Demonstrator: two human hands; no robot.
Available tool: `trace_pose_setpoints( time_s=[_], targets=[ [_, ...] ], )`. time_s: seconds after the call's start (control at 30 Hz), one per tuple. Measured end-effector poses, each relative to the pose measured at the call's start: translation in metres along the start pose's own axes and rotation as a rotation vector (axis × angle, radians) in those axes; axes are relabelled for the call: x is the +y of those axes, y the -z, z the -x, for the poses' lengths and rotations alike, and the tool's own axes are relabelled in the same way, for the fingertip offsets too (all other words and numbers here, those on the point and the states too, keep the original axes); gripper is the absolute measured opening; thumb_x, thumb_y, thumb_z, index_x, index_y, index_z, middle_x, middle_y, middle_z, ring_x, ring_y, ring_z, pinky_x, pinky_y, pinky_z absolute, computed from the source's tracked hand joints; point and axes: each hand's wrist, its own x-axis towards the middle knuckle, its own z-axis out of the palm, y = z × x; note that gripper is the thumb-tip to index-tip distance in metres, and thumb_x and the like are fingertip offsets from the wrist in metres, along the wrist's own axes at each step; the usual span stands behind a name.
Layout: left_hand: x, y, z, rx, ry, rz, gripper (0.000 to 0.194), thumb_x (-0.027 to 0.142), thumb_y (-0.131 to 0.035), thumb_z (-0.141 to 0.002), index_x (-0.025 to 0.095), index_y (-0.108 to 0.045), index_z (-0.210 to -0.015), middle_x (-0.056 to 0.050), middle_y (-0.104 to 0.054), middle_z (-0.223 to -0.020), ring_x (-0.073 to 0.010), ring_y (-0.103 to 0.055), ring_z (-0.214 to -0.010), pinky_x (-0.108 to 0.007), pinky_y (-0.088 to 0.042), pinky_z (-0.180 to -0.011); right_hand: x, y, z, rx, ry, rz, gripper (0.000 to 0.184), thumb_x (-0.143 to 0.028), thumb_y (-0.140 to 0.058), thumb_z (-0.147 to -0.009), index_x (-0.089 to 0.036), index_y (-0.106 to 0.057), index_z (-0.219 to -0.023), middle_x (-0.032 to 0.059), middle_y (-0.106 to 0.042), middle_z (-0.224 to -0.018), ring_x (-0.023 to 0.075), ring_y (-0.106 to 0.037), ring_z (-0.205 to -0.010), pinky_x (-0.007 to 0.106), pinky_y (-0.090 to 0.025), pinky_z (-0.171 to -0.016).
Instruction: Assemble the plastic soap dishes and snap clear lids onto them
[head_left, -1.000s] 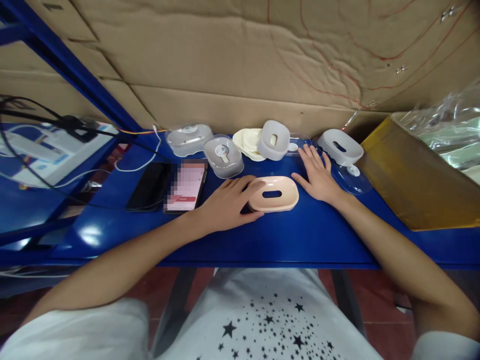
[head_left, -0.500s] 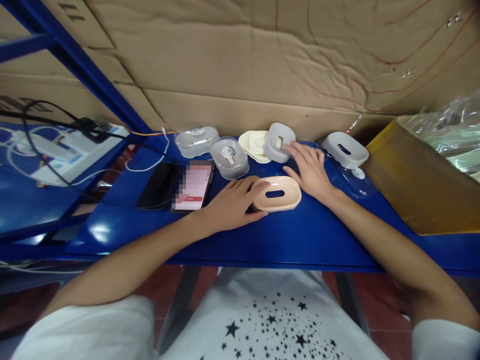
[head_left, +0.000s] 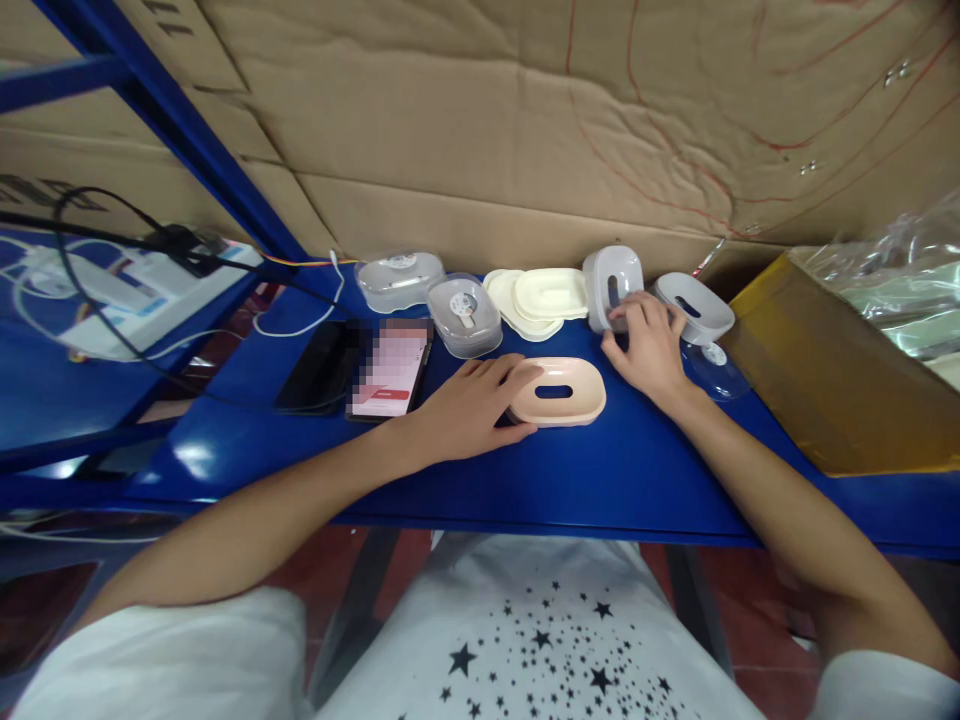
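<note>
My left hand [head_left: 487, 405] grips the left end of a peach oval soap dish [head_left: 581, 395] with a slot in its middle, which rests on the blue table. At the back, my right hand [head_left: 651, 345] has its fingers curled on the front of a grey soap dish [head_left: 615, 272] that is tilted up. Just right of it leans another grey soap dish [head_left: 705, 310], with a clear lid [head_left: 716, 370] in front. Left of my right hand lie several overlapping cream oval trays [head_left: 551, 293].
Two lidded soap dishes, one at the back [head_left: 400, 280] and one nearer [head_left: 465, 315], stand left of the trays. A lit phone [head_left: 391, 370] lies beside a black flat object [head_left: 315, 370]. A power strip [head_left: 169, 300] with cables is far left, a carton [head_left: 832, 370] with plastic wrap at right.
My right hand moved left to the grey soap dish, then shifted it right, off the cream trays, which now show more fully. My left hand stays on the peach dish.
</note>
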Motion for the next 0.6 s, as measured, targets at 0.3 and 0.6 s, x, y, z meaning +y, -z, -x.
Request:
trace_pose_setpoints(
  time_s=[0.3, 0.6],
  targets=[
    [0.001, -0.001, -0.001, 0.013, 0.014, 0.012, 0.065, 0.042, -0.076, -0.099, 0.02, -0.047, -0.152, -0.017, -0.057, -0.156, -0.0376, -0.063, -0.137, -0.053, -0.053, -0.114, -0.012, -0.002, -0.01, -0.128, 0.269, 0.026, 0.061, -0.028, -0.043, -0.106, -0.022, -0.043, -0.167, 0.0163, -0.052, -0.17, 0.0403, -0.039, -0.161, 0.071, -0.018, -0.128],
    [0.004, 0.024, -0.001, 0.345, 0.085, 0.126, 0.048, 0.044, -0.069, -0.103, 0.023, -0.051, -0.142, -0.018, -0.055, -0.158, -0.0334, -0.057, -0.148, -0.052, -0.051, -0.123, -0.001, 0.013, 0.0, -0.205, 0.312, -0.038, 0.037, -0.026, -0.043, -0.109, -0.026, -0.073, -0.13, 0.0132, -0.079, -0.122, 0.0366, -0.064, -0.128, 0.067, -0.023, -0.124]
  ],
)
